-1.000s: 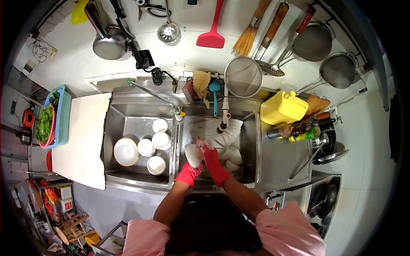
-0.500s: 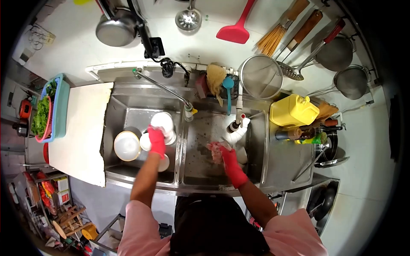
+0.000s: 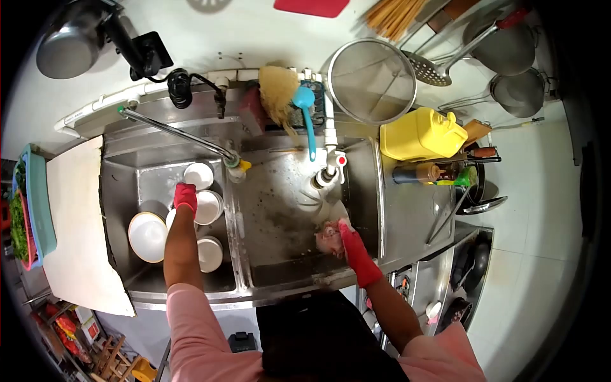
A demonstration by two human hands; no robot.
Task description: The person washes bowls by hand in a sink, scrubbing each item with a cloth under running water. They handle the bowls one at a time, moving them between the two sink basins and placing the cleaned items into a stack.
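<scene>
A crumpled pinkish cloth [image 3: 329, 239] is gripped in the red-gloved right hand [image 3: 358, 249], the fingers closed on it, low over the right basin [image 3: 273, 223]. The red-gloved left hand [image 3: 186, 197] is bent downward in the left basin [image 3: 153, 178], beside the upper white bowl [image 3: 200, 176] and the middle white bowl [image 3: 207, 208]; its fingertips are hidden, so it cannot be told how far they are spread or whether anything is held.

One second ago the hands were brought together around a white bowl over the right basin; now they are set well apart, a basin each, and the cloth has been kept in the right. Below the middle bowl a lower white bowl [image 3: 210, 254] is seen, and to the left a wide bowl with a tan rim [image 3: 147, 237]. The faucet [image 3: 178, 135] is angled above both basins' divider.
</scene>
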